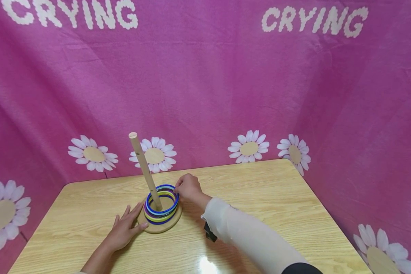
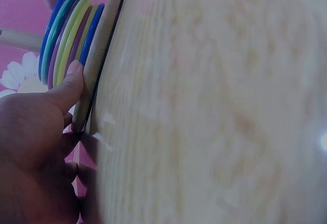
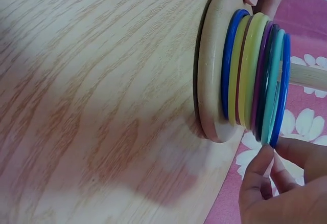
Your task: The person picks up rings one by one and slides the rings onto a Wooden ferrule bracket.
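Observation:
A wooden ring stacker stands on the table, with a round base and an upright post. Several coloured rings circle the post: blue at the bottom, then yellow, purple, dark green and teal, with a blue ring on top. At the stack's right side, my right hand pinches the top blue ring between thumb and fingertips. My left hand rests at the left of the base, fingers spread, its thumb touching the base's rim near the lowest blue ring.
The stacker is on a light wood-grain table, left of its middle. Behind and beside the table hangs a pink cloth printed with daisies and white letters. A black device sits under the right wrist.

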{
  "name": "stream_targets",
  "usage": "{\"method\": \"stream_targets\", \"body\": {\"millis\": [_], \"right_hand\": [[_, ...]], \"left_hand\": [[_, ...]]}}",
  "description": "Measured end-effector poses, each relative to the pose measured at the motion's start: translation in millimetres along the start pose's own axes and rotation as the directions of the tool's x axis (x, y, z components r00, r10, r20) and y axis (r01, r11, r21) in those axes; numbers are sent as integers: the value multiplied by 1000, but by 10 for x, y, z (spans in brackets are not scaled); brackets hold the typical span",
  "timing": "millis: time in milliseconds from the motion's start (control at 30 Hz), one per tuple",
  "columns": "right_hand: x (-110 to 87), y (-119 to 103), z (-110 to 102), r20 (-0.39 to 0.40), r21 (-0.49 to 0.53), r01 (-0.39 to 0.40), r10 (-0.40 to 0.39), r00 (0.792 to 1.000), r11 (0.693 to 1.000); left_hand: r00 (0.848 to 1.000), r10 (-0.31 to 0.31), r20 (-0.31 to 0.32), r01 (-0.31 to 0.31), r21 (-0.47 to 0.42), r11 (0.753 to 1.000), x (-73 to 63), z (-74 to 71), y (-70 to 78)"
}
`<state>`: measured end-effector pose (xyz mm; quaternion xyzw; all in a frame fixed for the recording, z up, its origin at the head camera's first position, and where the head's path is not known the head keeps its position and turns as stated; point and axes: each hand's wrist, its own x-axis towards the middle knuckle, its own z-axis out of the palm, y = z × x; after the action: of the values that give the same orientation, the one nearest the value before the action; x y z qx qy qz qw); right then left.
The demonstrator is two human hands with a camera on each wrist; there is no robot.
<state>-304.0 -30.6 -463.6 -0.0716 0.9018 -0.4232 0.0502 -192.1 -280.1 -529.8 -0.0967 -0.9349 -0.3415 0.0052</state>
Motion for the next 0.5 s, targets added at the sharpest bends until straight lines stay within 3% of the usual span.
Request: {"method": "stream_targets", "body": {"millis": [267,500], "right_hand": [[-22,19,-23,-5,-4,-7,7,1000,1000],[-106,120,-140,-16,46,77,-76,997,996]], "left_hand": [[1000,-2,3,2,-4,1000,7,-2,2],[1000,-14,13,14,-5,1000,10,-4,-1]]}}
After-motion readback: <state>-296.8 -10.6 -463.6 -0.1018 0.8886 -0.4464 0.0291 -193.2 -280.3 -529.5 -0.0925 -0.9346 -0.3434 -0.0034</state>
